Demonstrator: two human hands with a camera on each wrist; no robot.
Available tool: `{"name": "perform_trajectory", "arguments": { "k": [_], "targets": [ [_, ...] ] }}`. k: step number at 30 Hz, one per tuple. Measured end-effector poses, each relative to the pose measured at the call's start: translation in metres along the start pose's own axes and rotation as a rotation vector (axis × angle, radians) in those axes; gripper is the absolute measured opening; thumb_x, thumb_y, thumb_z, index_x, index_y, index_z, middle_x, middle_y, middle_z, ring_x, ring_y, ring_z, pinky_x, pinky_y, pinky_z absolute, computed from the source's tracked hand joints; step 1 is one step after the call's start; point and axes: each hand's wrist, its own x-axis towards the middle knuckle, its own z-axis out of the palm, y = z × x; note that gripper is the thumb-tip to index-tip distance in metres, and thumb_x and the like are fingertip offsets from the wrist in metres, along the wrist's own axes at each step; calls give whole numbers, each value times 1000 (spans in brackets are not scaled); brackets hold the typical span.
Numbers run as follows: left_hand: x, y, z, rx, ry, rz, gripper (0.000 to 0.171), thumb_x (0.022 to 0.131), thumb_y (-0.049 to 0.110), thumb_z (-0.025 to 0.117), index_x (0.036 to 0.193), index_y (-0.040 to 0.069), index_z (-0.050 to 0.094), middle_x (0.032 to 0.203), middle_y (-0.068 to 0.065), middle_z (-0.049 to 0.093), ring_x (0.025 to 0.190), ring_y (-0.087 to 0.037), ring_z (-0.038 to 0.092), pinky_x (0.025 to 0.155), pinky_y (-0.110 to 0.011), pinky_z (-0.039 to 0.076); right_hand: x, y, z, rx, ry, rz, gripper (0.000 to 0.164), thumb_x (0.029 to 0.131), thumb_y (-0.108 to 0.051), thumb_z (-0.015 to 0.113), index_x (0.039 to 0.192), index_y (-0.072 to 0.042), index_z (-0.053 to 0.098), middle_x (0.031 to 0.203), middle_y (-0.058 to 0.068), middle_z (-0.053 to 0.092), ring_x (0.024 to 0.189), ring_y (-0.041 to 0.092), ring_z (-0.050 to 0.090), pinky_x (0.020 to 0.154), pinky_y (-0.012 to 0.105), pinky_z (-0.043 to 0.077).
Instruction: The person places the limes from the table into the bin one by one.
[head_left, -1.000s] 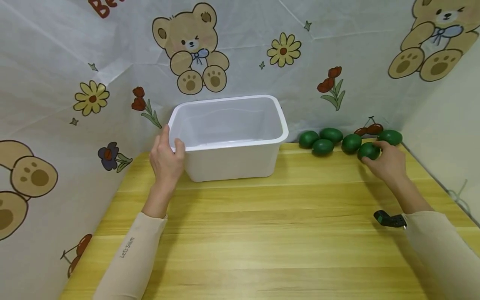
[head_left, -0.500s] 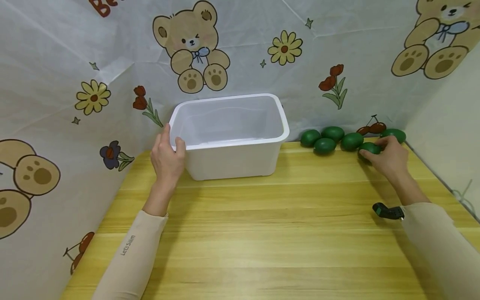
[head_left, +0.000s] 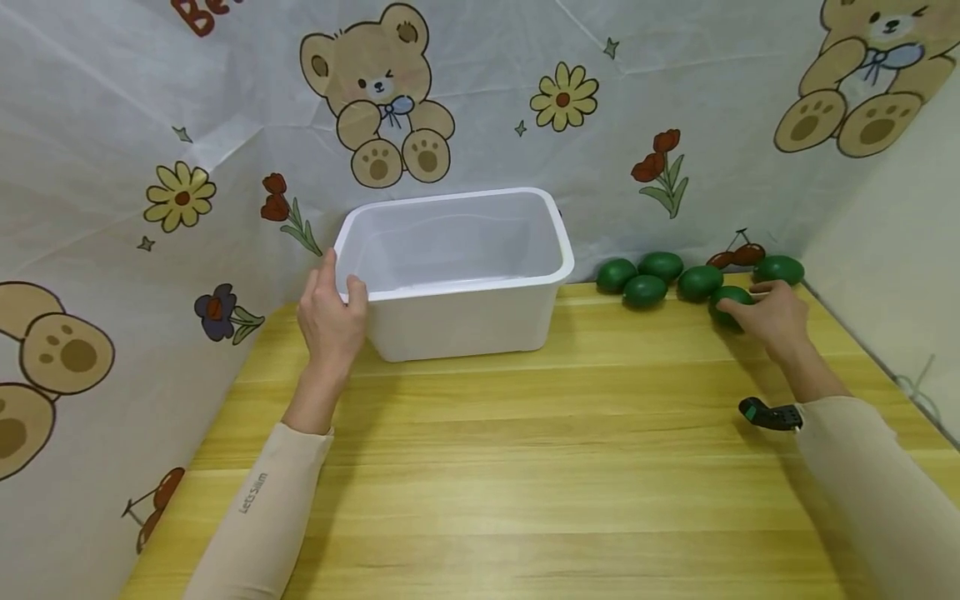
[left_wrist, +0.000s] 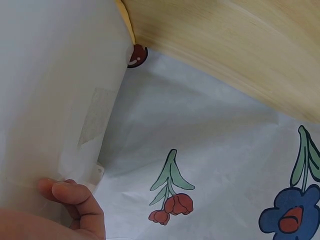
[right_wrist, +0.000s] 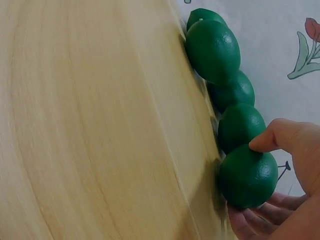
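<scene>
Green fruit (right_wrist: 247, 177), pinched in the fingers (right_wrist: 241, 222) of the right hand (head_left: 776, 321) at the back right of the table (head_left: 480, 467), could slip, being smooth, or bump its round neighbours (head_left: 700, 282) rolling, while the left hand (head_left: 332, 323) grips the white bin (head_left: 465, 323).

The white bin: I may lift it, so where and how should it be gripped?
Probably by the rim at both short ends, from above: the white bin stands upright, its rim jutting past walls that narrow downward. Its long back side looks close to the printed backdrop. The left hand holds the left end; the nearest green fruit lies clear of the right.
</scene>
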Motion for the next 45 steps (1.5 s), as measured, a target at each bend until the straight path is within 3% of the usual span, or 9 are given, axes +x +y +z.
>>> {"name": "perform_trajectory", "arguments": {
  "k": [4, 7, 14, 19, 23, 26, 32, 38, 45],
  "targets": [
    [0, -1, 1, -5, -6, 0, 64, 97, 33, 47, 150, -1, 56, 117, -32, 68, 94, -49, 64, 79, -60, 51, 0, 0, -8, 17, 29, 18, 82, 101, -43, 57, 149, 21, 37, 147, 46, 39, 132, 63, 38, 103, 69, 40],
    [0, -1, 1, -10, -9, 5, 64, 97, 34, 46, 150, -1, 55, 117, -32, 68, 93, -48, 64, 77, -58, 51, 2, -3, -19, 10, 74, 25, 82, 101, -44, 55, 146, 22, 38, 149, 47, 35, 135, 66, 32, 110, 72, 30],
    [0, -3, 0, -12, -5, 6, 64, 98, 34, 46, 151, -2, 55, 117, -32, 68, 92, -47, 64, 74, -58, 52, 3, -29, -31, 15, 188, 0, 79, 98, -46, 55, 146, 15, 44, 143, 40, 45, 133, 60, 35, 98, 64, 35],
    [1, -3, -1, -5, -7, 0, 64, 98, 34, 47, 151, -2, 54, 119, -32, 68, 96, -48, 65, 77, -59, 53, -2, -58, -23, 81, 207, -93, 75, 98, -43, 58, 149, 10, 44, 142, 35, 50, 129, 51, 42, 107, 62, 31],
    [1, -3, -1, -6, -8, 4, 64, 98, 34, 47, 150, -2, 55, 118, -33, 68, 94, -48, 65, 76, -59, 52, -10, -86, -16, 85, 210, -175, 71, 98, -43, 63, 147, 6, 49, 139, 31, 55, 119, 41, 51, 96, 49, 39],
    [0, -2, -1, -9, -9, 5, 64, 98, 34, 47, 150, -2, 55, 118, -33, 68, 93, -48, 64, 75, -59, 52, -18, -111, -13, 88, 205, -236, 67, 97, -42, 66, 145, 3, 52, 139, 29, 59, 122, 41, 55, 90, 43, 41],
    [0, -1, -1, -12, 1, 2, 64, 98, 34, 47, 150, -2, 55, 117, -33, 68, 93, -48, 64, 75, -58, 51, -38, -167, -4, 142, 174, -356, 63, 96, -37, 71, 146, -2, 54, 138, 24, 61, 127, 41, 58, 98, 49, 45],
    [0, -2, 0, -9, 8, 10, 65, 97, 34, 46, 150, -3, 55, 112, -32, 68, 87, -47, 63, 69, -54, 48, -52, -214, 8, 170, 139, -460, 60, 93, -33, 75, 144, -6, 57, 136, 18, 65, 123, 33, 62, 94, 33, 51],
    [-1, -4, 0, -10, 9, 14, 65, 97, 34, 46, 150, -3, 55, 110, -32, 68, 81, -44, 60, 65, -48, 43, -61, -245, 26, 181, 93, -525, 56, 91, -28, 78, 139, -5, 59, 133, 15, 67, 120, 28, 64, 97, 44, 56]
  ]
}}
